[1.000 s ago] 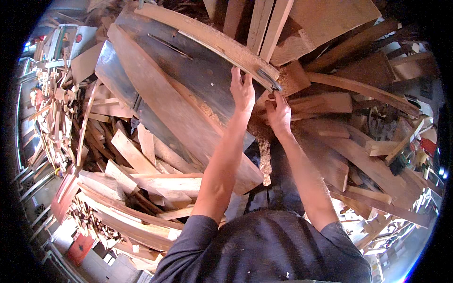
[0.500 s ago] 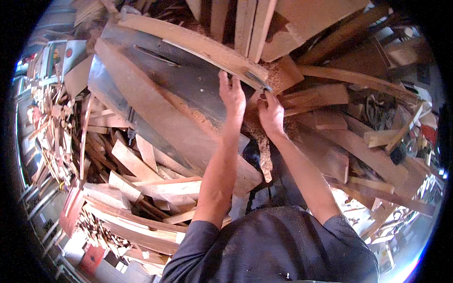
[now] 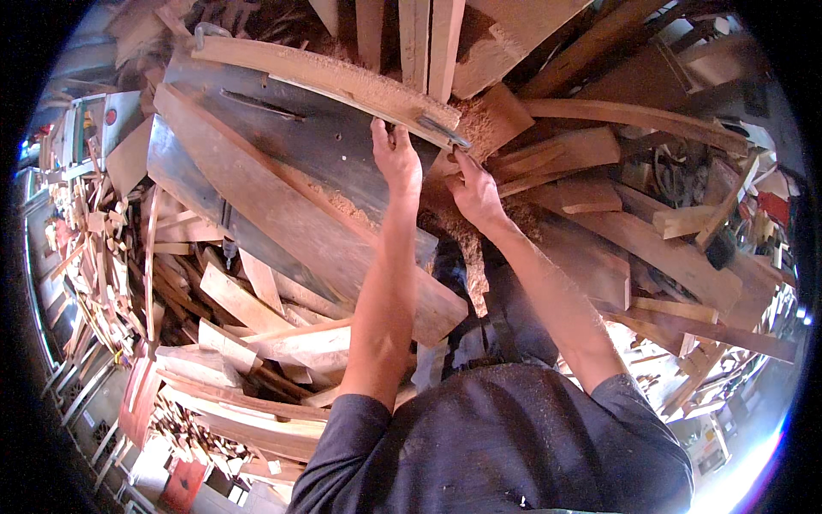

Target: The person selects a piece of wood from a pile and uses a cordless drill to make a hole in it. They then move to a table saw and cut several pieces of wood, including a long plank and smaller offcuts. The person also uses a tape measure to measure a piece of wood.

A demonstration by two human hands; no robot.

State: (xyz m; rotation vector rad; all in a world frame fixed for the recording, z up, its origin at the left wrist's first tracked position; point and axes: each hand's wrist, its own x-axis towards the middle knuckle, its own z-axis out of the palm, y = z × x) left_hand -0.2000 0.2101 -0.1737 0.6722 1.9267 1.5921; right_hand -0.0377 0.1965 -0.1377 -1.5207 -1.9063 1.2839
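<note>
In the head view, the left hand (image 3: 396, 160) sets its fingertips at a long, thin, pale strip (image 3: 325, 92), seemingly keeping it against the thick curved light-brown wooden bar (image 3: 300, 65) on the dark flat metal table (image 3: 300, 137). The right hand (image 3: 475, 190), apart, bends 2 fingers at its right end, perhaps steadying it; whether either grips, I cannot tell.

Dark navy fabric shirt (image 3: 497, 437), small white mark (image 3: 523, 499) and pale dust on its front, short sleeves (image 3: 355, 424) at its sides, bare hands (image 3: 400, 163)
</note>
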